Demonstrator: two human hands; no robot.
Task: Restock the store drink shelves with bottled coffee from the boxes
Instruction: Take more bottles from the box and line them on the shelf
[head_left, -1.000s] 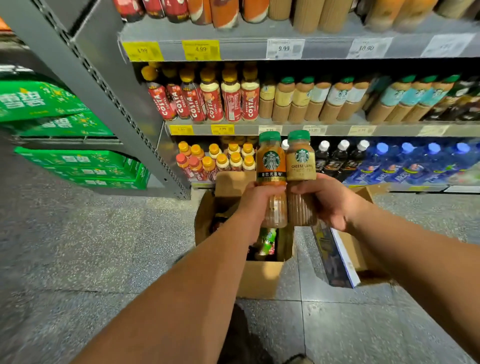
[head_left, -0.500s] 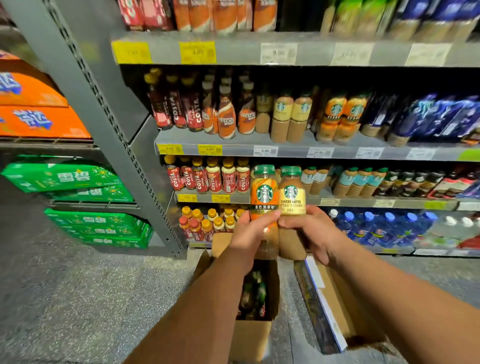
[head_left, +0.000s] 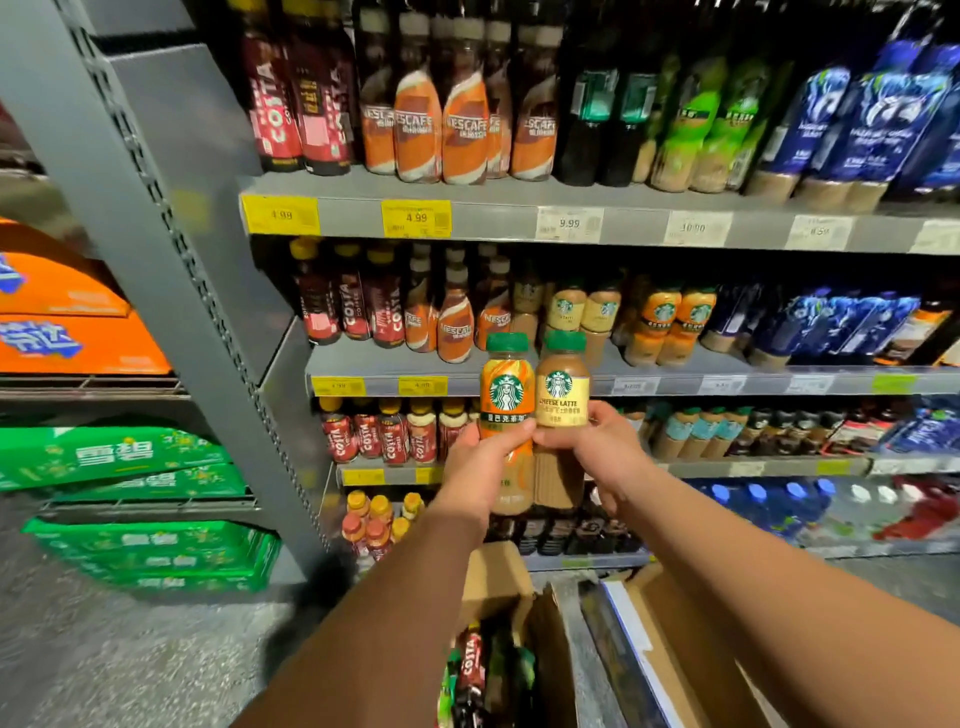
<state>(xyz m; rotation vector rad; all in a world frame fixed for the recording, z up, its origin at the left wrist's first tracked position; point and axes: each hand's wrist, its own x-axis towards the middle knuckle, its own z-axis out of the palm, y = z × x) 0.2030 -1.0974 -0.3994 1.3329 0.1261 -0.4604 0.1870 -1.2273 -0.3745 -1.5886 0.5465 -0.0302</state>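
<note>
1. Orange cases (head_left: 67, 332) sit above green cases (head_left: 119, 457) on racks at the far left, beside the grey shelf upright (head_left: 156, 218).
2. Red Costa bottles (head_left: 382, 434) stand in a row on a lower shelf, just left of the hands.
3. The left hand (head_left: 480, 467) grips an orange-label coffee bottle (head_left: 506, 389) around its lower half, thumb across the label, holding it upright in front of the shelves.
4. The right hand (head_left: 605, 452) grips a cheese latte bottle (head_left: 562, 387) in like manner. The two green-capped bottles touch side by side.
5. Below the arms, an open cardboard box (head_left: 496, 577) on the floor holds more bottles, one of them a Costa.
6. A second box (head_left: 657, 613) lies just right of it.
7. Behind and right of the held pair, similar shelved coffee bottles (head_left: 660, 322) stand on the shelf (head_left: 753, 384), with blue-wrapped bottles (head_left: 831, 322) farther right.
</note>
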